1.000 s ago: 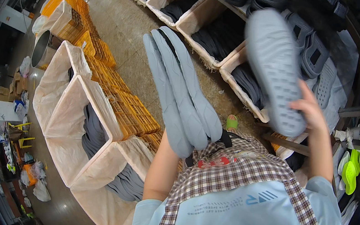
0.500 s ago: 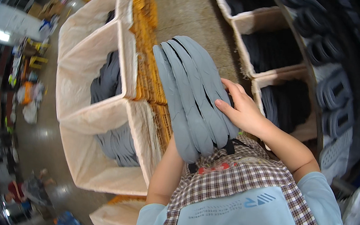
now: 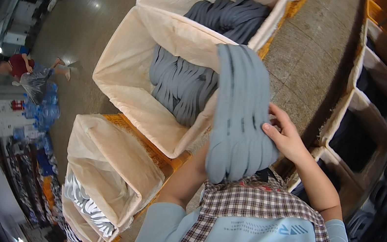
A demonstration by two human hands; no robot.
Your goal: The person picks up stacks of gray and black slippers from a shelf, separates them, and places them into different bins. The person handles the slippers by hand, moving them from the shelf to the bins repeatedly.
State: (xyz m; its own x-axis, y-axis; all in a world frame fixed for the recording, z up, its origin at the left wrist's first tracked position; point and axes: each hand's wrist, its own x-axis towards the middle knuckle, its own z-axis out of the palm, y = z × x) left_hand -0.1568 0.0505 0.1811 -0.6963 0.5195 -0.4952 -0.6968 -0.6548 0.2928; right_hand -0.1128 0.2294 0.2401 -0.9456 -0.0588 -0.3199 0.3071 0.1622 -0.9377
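A stack of grey curved pieces (image 3: 244,113) with rounded ends, perhaps slipper parts, is held up in front of my apron. My right hand (image 3: 286,135) grips its right edge, the thumb lying on the near face and the fingers bent round the side. From the left, my left forearm (image 3: 188,182) runs in under the stack, which hides that hand and its fingers. The stack's left side overlaps the rim of a cloth-lined bin (image 3: 125,96). More grey pieces (image 3: 185,92) lie packed in rows inside that bin.
Beyond it another lined bin holds darker grey pieces (image 3: 233,15). Nearer left, a lined bin (image 3: 114,159) contains white-and-grey pieces (image 3: 87,205). Bins with dark contents (image 3: 354,138) line the right, across an aisle (image 3: 305,62). Far left, a person (image 3: 23,66) is near blue water bottles (image 3: 44,110).
My view has turned, so the bins appear shifted and a nearer left bin shows more fully. The stack now overlaps a bin's rim; my right hand stays on it.
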